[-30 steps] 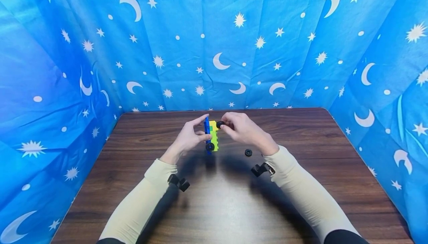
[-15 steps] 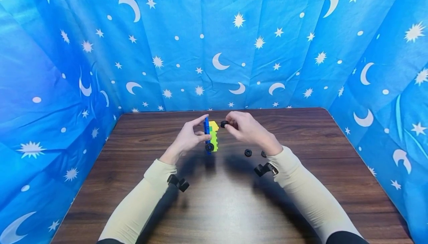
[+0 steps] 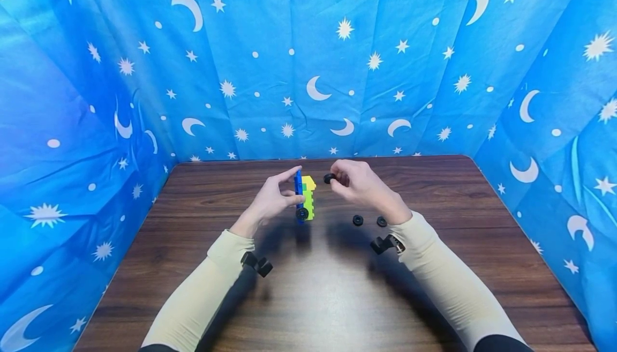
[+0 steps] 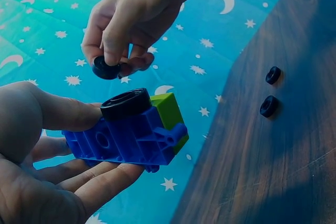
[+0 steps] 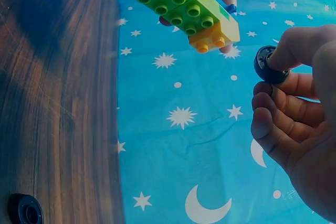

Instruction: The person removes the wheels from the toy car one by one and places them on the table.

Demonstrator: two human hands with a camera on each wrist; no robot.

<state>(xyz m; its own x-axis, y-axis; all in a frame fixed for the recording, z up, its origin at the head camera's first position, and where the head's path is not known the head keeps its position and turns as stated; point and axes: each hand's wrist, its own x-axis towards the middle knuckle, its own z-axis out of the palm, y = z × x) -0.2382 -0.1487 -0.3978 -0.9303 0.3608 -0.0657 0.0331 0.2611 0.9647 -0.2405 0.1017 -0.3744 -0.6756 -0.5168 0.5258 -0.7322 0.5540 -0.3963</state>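
My left hand point(image 3: 270, 197) grips a toy brick car point(image 3: 308, 202) between thumb and fingers, held on its side above the table. Its blue base point(image 4: 118, 140) faces left in the head view, with green and yellow studded bricks point(image 5: 178, 3) on the other side. One black wheel point(image 4: 126, 103) sits on the base near the thumb. Off to the right, my right hand point(image 3: 359, 183) pinches a loose black wheel point(image 5: 270, 64) between thumb and index finger, apart from the car. Its other fingers are loosely bent.
Two black wheels, one at the left point(image 3: 358, 221) and one at the right point(image 3: 381, 222), lie on the dark wooden table point(image 3: 308, 298) below the right hand. A blue cloth point(image 3: 270, 73) with moons and stars stands behind the table and on both sides.
My right hand has drawn away from the car to the right, with the wheel still pinched. A second wheel on the table has come into view. The left hand stays nearly still.
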